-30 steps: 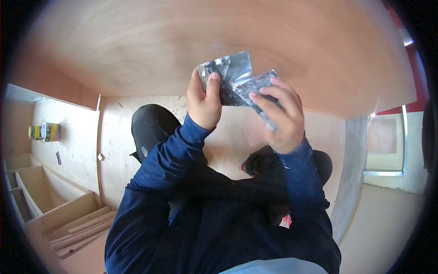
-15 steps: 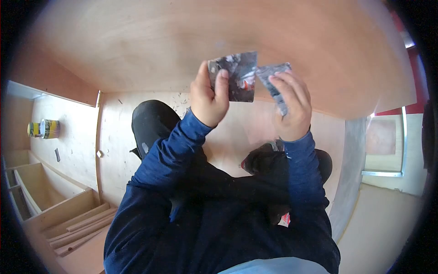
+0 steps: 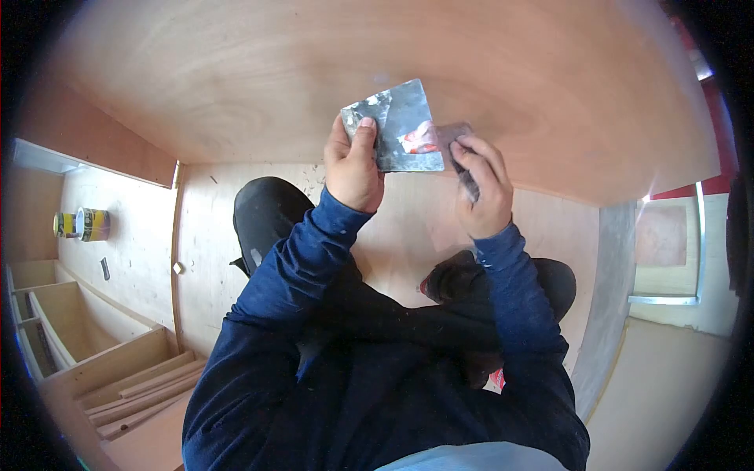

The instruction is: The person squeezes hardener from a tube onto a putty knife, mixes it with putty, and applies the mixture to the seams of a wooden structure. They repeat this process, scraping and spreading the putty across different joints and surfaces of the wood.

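A person in dark blue sleeves sits on a plywood floor (image 3: 393,228), working two metal scrapers together just ahead, toward twelve o'clock. The left hand (image 3: 355,171) grips a broad scraper plate (image 3: 410,106), thumb pressed on its face and the other fingers mostly hidden behind. At one o'clock, the right hand (image 3: 488,188) pinches a smaller scraper blade (image 3: 453,135), slightly blurred. Half a second ago that blade stood out beyond the plate's upper right corner; now it has come in and down to the plate's three-o'clock edge, beside a white-and-red smear of paste (image 3: 419,138), while the plate has tipped its brighter face upward. The shift suggests the paste is being worked between the two edges, though whether metal touches metal cannot be told from here. A large wood panel (image 3: 275,78) spans the view at twelve o'clock. Across the floor at nine, two yellow-and-dark cans (image 3: 95,224) stand side by side, with a dark strip (image 3: 104,269) lying near them. Wooden lengths (image 3: 157,379) are stacked at eight, below an open wooden compartment (image 3: 94,318); a metal frame (image 3: 664,300) shows between three and four.
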Motion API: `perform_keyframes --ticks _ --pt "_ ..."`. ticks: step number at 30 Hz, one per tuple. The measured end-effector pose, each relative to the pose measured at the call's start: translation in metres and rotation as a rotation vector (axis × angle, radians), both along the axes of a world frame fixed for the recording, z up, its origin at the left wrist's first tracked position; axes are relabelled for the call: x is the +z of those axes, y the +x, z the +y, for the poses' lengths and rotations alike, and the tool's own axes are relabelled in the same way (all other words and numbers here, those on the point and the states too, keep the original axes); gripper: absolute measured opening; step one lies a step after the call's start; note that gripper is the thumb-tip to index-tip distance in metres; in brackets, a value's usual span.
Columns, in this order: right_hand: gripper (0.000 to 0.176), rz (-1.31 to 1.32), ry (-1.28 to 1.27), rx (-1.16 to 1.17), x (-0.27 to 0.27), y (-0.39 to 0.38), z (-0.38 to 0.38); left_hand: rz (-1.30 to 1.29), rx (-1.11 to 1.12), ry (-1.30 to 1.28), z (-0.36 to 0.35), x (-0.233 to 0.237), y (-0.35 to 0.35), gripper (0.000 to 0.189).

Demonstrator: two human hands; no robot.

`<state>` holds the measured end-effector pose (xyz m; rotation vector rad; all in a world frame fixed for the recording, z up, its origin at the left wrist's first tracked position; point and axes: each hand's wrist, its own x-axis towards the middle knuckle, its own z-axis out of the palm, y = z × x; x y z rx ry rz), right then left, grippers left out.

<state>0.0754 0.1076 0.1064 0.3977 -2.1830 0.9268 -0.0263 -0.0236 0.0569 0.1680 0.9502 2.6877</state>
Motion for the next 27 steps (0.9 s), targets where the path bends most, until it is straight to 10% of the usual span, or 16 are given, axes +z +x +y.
perform_keyframes --ticks 2,9,13,18,21,27 --pt "0.042 -0.112 0.166 -0.352 -0.031 0.007 0.022 0.029 0.004 -0.019 -0.005 0.01 -0.002 0.017" --pt "0.041 -0.082 0.487 -0.353 -0.008 0.014 -0.001 0.53 0.29 -0.612 -0.004 0.0 0.004 0.016" --pt "0.038 -0.008 0.124 -0.21 -0.004 0.014 -0.007 0.071 -0.014 -0.08 0.001 0.006 0.003 0.016" --pt "0.041 -0.083 -0.066 -0.082 -0.003 0.004 -0.003 0.124 -0.019 -0.108 -0.003 0.001 -0.002 0.017" --pt "0.043 -0.116 0.226 -0.382 -0.024 0.004 0.026 0.118 0.098 -0.046 -0.001 0.01 -0.003 0.015" --pt "0.042 -0.076 0.421 -0.325 0.002 0.01 0.018 0.842 0.418 -0.817 -0.003 0.009 0.008 0.013"
